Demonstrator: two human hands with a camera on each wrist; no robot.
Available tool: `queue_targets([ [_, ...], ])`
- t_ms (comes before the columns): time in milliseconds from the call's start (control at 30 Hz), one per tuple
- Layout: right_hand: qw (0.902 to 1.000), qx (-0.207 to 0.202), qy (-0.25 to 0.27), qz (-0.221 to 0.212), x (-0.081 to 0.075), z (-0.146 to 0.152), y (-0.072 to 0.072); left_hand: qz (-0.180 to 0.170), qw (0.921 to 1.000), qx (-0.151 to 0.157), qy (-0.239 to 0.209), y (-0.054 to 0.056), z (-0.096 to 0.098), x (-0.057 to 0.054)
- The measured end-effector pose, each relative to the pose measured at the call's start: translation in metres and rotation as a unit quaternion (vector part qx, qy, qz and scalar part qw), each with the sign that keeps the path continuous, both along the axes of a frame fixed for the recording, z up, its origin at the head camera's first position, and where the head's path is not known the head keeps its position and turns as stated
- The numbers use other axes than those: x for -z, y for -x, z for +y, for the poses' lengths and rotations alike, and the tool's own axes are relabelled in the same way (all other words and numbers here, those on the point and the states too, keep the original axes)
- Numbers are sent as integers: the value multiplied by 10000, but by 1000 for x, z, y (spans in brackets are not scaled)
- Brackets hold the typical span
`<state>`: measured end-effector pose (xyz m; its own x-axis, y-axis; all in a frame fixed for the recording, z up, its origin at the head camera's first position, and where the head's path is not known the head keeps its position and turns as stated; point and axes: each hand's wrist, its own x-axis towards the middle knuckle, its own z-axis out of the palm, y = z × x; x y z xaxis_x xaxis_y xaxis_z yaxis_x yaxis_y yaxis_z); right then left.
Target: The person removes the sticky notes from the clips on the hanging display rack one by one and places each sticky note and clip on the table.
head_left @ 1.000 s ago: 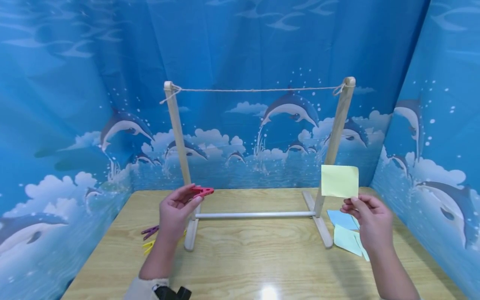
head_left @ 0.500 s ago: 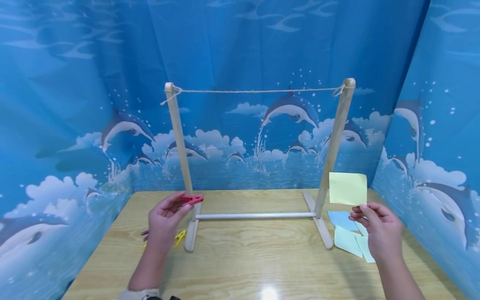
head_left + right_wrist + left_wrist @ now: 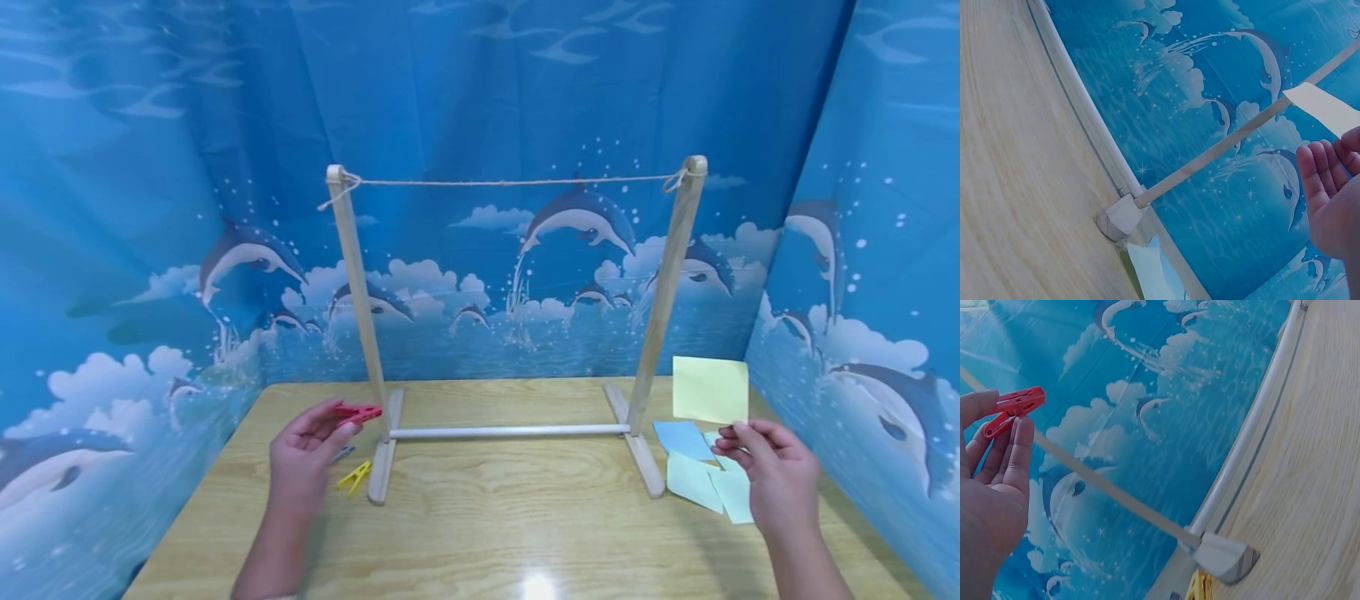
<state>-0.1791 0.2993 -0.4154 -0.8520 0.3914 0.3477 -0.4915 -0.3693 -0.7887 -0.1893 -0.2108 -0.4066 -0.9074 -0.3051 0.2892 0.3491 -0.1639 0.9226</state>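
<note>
Between thumb and fingers, my left hand (image 3: 300, 458) pinches a red clothespin (image 3: 358, 413) in the air by the rack's left post. The left wrist view shows the red clothespin (image 3: 1017, 407) held at its handle ends. On the other side, my right hand (image 3: 780, 467) pinches a pale yellow sticky note (image 3: 710, 390) by its lower right corner, upright and facing me. Part of that yellow note (image 3: 1325, 106) appears at the edge of the right wrist view. A wooden rack (image 3: 663, 292) with a string (image 3: 510, 182) tied across its posts stands between the hands.
Under my left hand lie a yellow clothespin (image 3: 355, 477) and a partly hidden grey one (image 3: 342, 453). Blue and pale green notes (image 3: 692, 481) lie by the rack's right foot. A white crossbar (image 3: 510, 432) joins the feet, and a dolphin-print curtain (image 3: 480, 275) surrounds the table (image 3: 495, 533).
My left hand has moved left and down with the red clothespin. The right hand has moved right and down with the yellow note. The yellow clothespin has come into fuller view.
</note>
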Motion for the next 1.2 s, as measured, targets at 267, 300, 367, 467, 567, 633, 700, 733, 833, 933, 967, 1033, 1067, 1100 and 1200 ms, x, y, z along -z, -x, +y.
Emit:
queue_targets([
  [267,9999,42,27,-142,9,13,-2,93,9991,50,-408,-6,-20,9],
  [300,9998,45,18,-168,10,15,-3,67,9989,43,-466,-7,-22,10],
  [367,9998,42,-9,-212,11,19,-4,6,9983,24,-580,-8,-27,13],
  [467,9997,12,-33,-237,14,25,-6,37,9970,16,-769,-11,-32,19],
  [567,9994,91,-65,-315,16,31,-8,92,9953,43,-967,-13,-37,24],
  [633,9990,175,-86,-405,18,35,-10,69,9938,79,-1108,-15,-40,27],
  [700,9983,243,-112,-513,20,38,-13,-27,9931,87,-1170,-18,-43,29],
  [733,9980,260,-122,-571,21,40,-14,-64,9926,93,-1205,-19,-45,30],
  [833,9971,241,-136,-707,25,45,-18,-138,9919,116,-1254,-22,-50,33],
  [933,9970,215,-107,-732,29,51,-21,-187,9918,202,-1250,-25,-55,37],
  [967,9972,194,-96,-716,30,53,-22,-177,9916,223,-1261,-26,-57,38],
  [1033,9976,171,-86,-670,35,56,-25,-160,9919,270,-1233,-28,-60,41],
  [1067,9978,155,-80,-645,37,58,-26,-144,9922,260,-1212,-29,-62,42],
  [1100,9978,156,-101,-641,40,60,-27,-124,9924,249,-1202,-29,-64,44],
  [1200,9970,165,-174,-731,47,66,-30,-157,9927,206,-1182,-30,-69,47],
])
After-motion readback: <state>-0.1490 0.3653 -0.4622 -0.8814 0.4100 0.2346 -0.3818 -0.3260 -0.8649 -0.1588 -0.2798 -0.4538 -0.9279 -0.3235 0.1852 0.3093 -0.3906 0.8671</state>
